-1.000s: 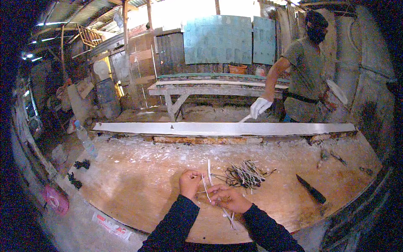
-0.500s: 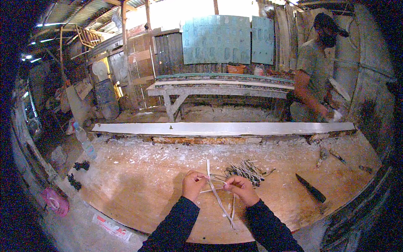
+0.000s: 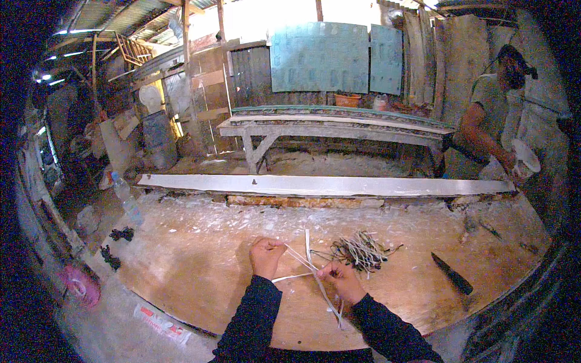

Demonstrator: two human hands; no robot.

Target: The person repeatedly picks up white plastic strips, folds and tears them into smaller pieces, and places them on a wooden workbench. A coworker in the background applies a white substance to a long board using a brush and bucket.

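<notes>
Item one, as I read it from the head view: my left hand (image 3: 267, 254), fingers curled closed on the ends of several pale thin strips (image 3: 305, 263), held just above the wooden surface (image 3: 200, 266). Item two: my right hand (image 3: 339, 278), fingers pinched shut on the same strips where they cross, with the loose ends trailing down toward my body past the right wrist. The strips are stretched between the two hands, apart from the rest of the stock. Item three: a loose heap of strips (image 3: 360, 249), darker and paler mixed, lying on the surface just beyond the right hand, untouched. Item four: a dark-handled knife (image 3: 452, 274), flat on the surface well to the right, not in use. Item five: a long pale plank (image 3: 321, 184) along the far edge, white chips scattered before it. Item six: a plastic bottle (image 3: 127, 199) at the far left. Item seven: another person (image 3: 490, 121) at the right rear, holding a pale round thing. Progress, by my judgement: only a handful is in hand and no finished piece shows, so most of the heap is left to work.
</notes>
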